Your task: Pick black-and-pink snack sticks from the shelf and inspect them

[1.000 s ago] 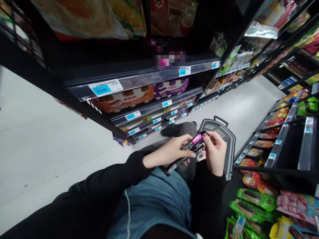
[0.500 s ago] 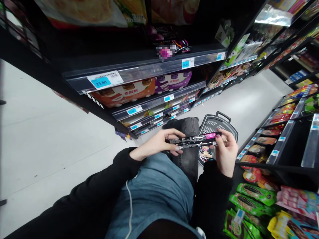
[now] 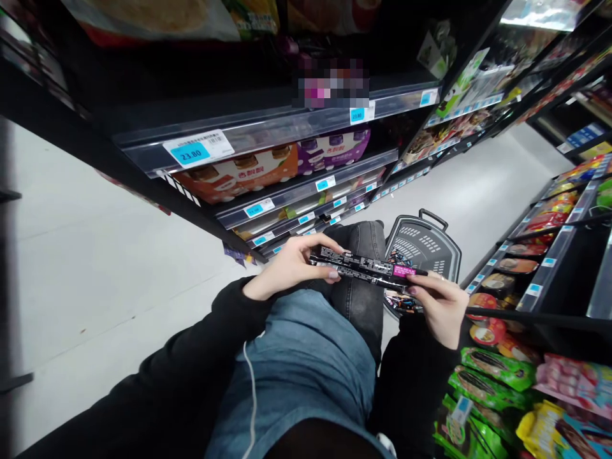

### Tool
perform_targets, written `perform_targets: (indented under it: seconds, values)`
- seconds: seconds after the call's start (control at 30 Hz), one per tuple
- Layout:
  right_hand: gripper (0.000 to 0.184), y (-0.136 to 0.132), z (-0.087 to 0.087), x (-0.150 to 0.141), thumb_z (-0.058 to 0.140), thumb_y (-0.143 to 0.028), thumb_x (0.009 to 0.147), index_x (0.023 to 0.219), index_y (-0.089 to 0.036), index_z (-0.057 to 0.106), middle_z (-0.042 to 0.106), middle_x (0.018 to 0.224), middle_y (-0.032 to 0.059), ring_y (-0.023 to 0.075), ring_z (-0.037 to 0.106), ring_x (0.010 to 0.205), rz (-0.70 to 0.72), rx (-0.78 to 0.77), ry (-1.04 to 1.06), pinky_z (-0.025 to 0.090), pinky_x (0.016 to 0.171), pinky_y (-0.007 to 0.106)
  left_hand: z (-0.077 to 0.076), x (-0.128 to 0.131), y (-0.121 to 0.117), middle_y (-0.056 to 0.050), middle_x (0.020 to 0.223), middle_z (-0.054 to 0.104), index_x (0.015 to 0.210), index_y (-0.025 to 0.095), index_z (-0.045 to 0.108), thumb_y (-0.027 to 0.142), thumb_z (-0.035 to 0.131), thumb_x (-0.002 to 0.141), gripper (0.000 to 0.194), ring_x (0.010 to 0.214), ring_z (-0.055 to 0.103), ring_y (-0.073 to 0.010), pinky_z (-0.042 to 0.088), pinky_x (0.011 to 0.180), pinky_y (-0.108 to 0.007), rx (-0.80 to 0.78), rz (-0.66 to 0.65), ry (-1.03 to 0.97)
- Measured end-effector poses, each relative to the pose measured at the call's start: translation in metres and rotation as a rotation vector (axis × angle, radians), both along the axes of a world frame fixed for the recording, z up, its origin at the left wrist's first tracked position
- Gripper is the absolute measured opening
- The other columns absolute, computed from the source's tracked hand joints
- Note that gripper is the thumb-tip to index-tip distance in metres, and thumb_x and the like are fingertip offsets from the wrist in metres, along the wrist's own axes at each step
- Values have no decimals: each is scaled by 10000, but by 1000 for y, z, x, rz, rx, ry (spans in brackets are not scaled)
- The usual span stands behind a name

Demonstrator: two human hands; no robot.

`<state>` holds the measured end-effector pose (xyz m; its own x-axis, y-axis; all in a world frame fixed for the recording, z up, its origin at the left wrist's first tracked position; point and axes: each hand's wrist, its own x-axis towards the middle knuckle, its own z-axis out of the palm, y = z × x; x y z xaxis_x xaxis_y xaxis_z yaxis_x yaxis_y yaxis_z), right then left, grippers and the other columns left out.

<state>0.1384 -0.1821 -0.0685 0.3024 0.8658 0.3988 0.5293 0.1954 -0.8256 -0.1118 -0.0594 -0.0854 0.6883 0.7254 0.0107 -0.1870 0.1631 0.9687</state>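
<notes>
My left hand [image 3: 297, 265] and my right hand [image 3: 440, 307] hold long, thin black packets [image 3: 366, 268] between them, above my lap. White print runs along the packets, and a pink patch shows near the right end. I cannot make out their contents. My left thumb and fingers pinch the left end; my right thumb and fingers close on the right end. Beyond my right hand, a dark grey shopping basket [image 3: 433, 252] stands on the floor. Small dark packets [image 3: 401, 303] lie in it, partly hidden by my hand and the held packets.
In front rises a black shelf unit with price tags [image 3: 198, 153] and boxed cup drinks [image 3: 239, 172]. A blurred patch covers purple packets on its upper shelf. At right, another shelf carries cup noodles [image 3: 497, 287] and green snack bags [image 3: 492, 382]. Pale floor [image 3: 119, 268] lies at left.
My right hand has moved slightly down and right, tilting the packets' right end lower. My left hand has shifted a little left and up. Both keep hold of the packets.
</notes>
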Motion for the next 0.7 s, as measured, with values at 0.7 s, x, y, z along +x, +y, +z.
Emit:
perform_targets:
  seconds: [0.7]
  values:
    - [62, -8, 8, -11, 706, -261, 748, 771, -213, 675, 632, 651, -18, 103, 547, 556, -131, -85, 52, 427, 508, 222, 11, -6, 2, -32, 734, 707, 836, 139, 673, 315, 704, 753, 197, 635, 661, -128, 524, 602, -212, 354, 140, 184]
